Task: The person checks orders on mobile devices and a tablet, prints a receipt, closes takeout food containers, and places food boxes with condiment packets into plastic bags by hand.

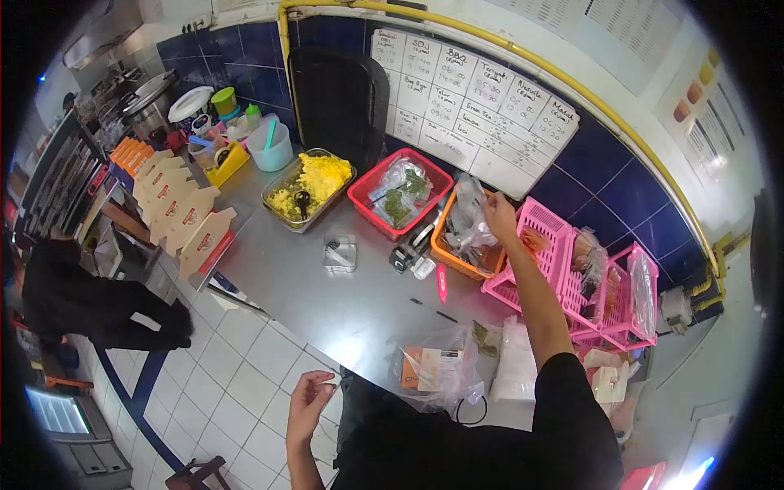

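Note:
My right hand [499, 217] reaches to the orange basket [442, 250] near the wall, its fingers closed on a clear plastic bag [469, 204] that sticks up above the rim. More crumpled clear plastic lies in that basket, and my fingertips are partly hidden. Over the floor, just off the table's front edge, hangs my left hand [311, 400]; its fingers are loosely bent and apart, with nothing visible in them. A red basket [356, 196] with bagged green leaves stands left of the orange one. Pink baskets [539, 216] holding bagged items are to its right.
On the steel table [302, 306] are a glass tray [272, 204] of yellow food, a small clear container [340, 254], a pink marker [442, 282] and a plastic bag with an orange box [426, 369]. Printed cartons [175, 204] line the left side. A person [98, 298] in black bends at far left.

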Available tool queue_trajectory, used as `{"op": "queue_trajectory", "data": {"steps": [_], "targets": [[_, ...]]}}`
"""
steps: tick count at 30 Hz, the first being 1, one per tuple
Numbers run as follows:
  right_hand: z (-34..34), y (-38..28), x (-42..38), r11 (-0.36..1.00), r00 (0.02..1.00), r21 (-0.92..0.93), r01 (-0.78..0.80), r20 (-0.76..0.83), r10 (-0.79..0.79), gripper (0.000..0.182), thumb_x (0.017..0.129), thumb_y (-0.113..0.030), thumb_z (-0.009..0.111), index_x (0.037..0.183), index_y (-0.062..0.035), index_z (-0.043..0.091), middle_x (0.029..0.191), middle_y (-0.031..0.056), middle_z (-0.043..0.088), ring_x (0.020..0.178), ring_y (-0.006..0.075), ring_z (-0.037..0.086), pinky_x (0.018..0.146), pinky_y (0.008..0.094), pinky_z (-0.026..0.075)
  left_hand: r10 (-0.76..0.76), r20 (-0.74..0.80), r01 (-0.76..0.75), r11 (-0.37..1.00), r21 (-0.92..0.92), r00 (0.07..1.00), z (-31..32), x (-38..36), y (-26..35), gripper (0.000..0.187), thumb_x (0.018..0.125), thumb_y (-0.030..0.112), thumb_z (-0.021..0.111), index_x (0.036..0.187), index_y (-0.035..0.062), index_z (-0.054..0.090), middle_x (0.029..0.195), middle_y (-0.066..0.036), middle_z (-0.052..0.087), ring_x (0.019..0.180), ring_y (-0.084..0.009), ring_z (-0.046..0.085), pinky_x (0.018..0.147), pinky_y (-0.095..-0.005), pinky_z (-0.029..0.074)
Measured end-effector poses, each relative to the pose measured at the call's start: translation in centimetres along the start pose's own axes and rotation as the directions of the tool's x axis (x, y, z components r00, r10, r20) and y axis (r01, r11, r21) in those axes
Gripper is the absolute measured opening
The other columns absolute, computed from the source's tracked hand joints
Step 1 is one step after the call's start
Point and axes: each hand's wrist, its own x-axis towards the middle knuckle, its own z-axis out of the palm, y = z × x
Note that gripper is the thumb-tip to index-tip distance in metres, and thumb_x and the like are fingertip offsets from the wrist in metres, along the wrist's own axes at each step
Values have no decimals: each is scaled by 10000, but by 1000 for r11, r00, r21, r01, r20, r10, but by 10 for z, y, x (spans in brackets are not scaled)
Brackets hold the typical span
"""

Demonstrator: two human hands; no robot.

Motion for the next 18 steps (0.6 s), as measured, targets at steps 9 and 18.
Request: {"op": "queue_trajectory", "data": {"steps": [9,18], "targets": [[50,-10,52,915,884,-314,254,459,-88,458,902,-450,560,1008,-35,720,1022,246,690,1078,429,622,948,479,497,-13,-140,26,995,96,990,-15,-18,0,281,937,181,661,1171,45,584,1141,-93,667,1023,-202,635,863,-319,481],[-21,62,70,672,880,658,-339,-30,474,343,882,-323,697,1046,-21,701,874,86,715,783,198,664,716,338,513,-51,-186,73,990,118,981,-12,-14,9,289,937,200,652,1174,55,576,1155,-93,671,1011,-209,647,870,-324,475]]}}
